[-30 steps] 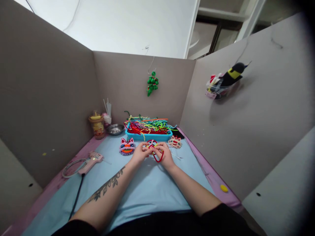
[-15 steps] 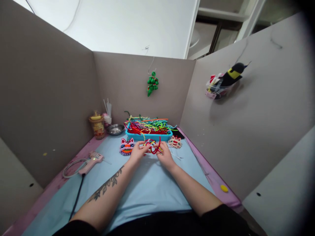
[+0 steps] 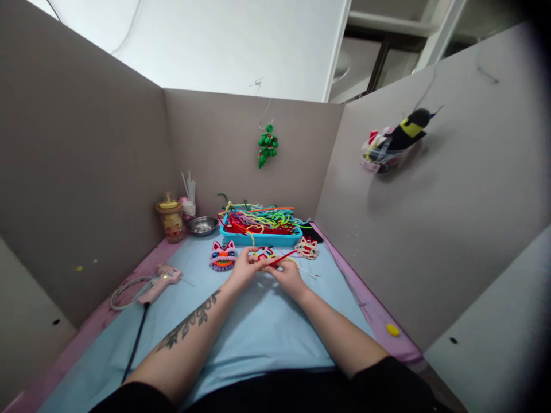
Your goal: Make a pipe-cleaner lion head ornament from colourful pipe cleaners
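Observation:
My left hand (image 3: 246, 266) is closed on a small pipe-cleaner piece (image 3: 263, 254) with red, white and yellow parts. Close beside it, my right hand (image 3: 287, 275) pinches a red pipe cleaner (image 3: 284, 257) that slants up to the right from the piece. The fingertips of both hands nearly meet. A purple, pink and orange animal face (image 3: 222, 256) lies left of my left hand. Beyond my right hand lies a cream and red face (image 3: 307, 248). Thin white stems (image 3: 309, 273) lie right of my right fingers.
Behind the hands stands a blue tray (image 3: 262, 239) of colourful pipe cleaners. A metal bowl (image 3: 202, 226), a lidded cup (image 3: 171, 221) and a pink glue gun (image 3: 160, 284) are at left. A dark phone (image 3: 311, 233) lies beside the tray. A yellow disc (image 3: 392, 330) sits at right.
The red pipe cleaner was curled in a loop between my hands and now stretches out straight to the right. My right hand has moved slightly left and lower, closer to my left.

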A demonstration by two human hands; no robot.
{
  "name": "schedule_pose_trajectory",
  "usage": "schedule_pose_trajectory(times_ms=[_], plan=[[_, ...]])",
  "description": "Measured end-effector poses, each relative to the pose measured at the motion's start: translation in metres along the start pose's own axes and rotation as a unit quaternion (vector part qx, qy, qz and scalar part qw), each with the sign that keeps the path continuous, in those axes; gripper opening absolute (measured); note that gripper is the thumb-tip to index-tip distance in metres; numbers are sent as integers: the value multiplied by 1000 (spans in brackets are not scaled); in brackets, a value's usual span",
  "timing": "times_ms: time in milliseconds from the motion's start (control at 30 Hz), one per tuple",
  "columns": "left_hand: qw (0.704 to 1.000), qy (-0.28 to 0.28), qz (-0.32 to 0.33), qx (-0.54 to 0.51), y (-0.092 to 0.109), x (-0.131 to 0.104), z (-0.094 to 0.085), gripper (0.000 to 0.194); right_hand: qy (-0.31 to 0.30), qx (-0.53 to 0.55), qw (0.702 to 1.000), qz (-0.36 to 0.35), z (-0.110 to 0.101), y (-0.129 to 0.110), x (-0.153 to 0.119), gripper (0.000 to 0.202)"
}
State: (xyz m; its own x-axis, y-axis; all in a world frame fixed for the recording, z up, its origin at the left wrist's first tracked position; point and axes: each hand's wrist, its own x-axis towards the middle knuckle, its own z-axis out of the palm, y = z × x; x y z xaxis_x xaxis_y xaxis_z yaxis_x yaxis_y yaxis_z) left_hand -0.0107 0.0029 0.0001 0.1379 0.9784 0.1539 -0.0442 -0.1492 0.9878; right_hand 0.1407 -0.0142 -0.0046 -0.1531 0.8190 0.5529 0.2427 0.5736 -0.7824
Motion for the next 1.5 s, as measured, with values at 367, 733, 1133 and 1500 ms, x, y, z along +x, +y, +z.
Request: schedule_pose_trajectory(times_ms=[367, 733, 1133, 1500], plan=[[995, -101, 23, 4, 3, -4, 5, 56, 132, 108, 976, 138, -15, 20, 13, 35], [1000, 6, 9, -12, -2, 4, 1, 61, 106, -113, 988, 28, -3, 24, 7, 15], [1000, -10, 17, -1, 1, 1, 4, 57, 105, -100, 988, 46, -4, 26, 8, 20], [997, -21, 64, 27, 1, -1, 6, 54, 134, -85, 985, 65, 4, 22, 5, 23]])
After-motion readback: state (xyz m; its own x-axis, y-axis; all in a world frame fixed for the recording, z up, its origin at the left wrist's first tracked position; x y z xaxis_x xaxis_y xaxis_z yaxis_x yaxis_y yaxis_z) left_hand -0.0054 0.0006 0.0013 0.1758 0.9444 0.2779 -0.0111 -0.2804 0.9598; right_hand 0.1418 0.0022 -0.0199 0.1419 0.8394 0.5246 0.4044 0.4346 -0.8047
